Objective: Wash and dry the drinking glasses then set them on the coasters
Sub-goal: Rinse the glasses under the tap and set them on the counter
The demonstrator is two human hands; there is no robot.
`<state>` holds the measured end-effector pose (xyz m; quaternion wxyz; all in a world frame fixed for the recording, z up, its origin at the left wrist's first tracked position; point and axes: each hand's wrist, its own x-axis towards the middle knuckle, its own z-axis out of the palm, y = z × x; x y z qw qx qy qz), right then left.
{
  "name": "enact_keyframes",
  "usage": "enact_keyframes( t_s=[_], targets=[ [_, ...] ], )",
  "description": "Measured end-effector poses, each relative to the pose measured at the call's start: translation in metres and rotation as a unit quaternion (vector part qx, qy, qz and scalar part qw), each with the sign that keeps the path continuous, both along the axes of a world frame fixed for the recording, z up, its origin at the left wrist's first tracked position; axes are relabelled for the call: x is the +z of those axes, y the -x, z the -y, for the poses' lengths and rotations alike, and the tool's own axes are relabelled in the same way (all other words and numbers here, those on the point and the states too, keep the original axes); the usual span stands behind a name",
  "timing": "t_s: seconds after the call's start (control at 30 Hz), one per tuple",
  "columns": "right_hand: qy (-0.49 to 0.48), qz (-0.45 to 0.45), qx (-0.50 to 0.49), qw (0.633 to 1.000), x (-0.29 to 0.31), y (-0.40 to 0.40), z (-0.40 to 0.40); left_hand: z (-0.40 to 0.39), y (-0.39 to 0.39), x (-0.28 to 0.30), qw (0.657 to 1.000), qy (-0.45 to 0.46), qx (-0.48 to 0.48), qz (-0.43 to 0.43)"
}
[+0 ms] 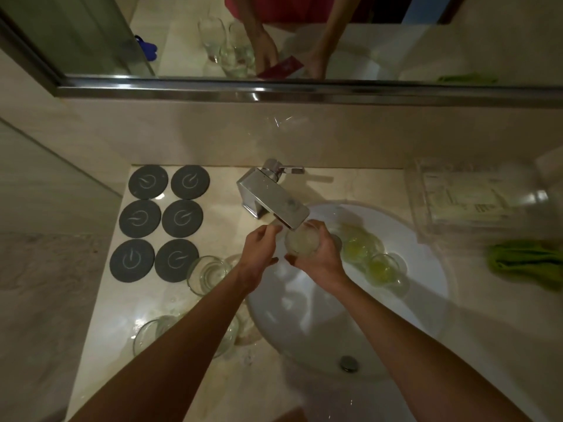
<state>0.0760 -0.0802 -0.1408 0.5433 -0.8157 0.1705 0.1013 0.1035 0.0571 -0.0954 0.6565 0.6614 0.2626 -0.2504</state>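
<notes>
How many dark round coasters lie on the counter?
6 dark round coasters, in two columns of three, left of the faucet: back, middle, front. None bears a glass; none seems hidden.

I am seeing a glossy chrome metal faucet [272, 194] and a smooth, shiny white ceramic sink [426, 269]. The clear glass [302, 242] I am holding is looking wet. The dark coasters [161, 222] are looking matt, the green cloth [528, 261] soft and fuzzy, the countertop [122, 300] polished stone.
</notes>
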Motion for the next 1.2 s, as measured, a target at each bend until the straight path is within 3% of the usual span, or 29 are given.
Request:
enact_keyframes(
  t_s=[0.5,0.83,0.97,1.2],
  targets=[
    [-0.058,-0.004,-0.046,0.997,-0.003,0.004,-0.009,-0.012,0.008,-0.009,0.999,-0.026,-0.011,0.041],
    [-0.079,-0.003,-0.067,0.995,0.003,-0.001,-0.013,-0.005,0.01,-0.008,0.999,-0.023,-0.006,0.033],
    [-0.062,0.008,-0.026,0.998,0.005,0.001,-0.013,-0.002,0.009,-0.006,0.999,-0.021,0.004,0.03],
    [-0.098,-0.022,-0.081,0.992,0.007,-0.004,-0.021,0.001,0.008,-0.007,0.999,-0.024,-0.033,0.009]
  ],
)
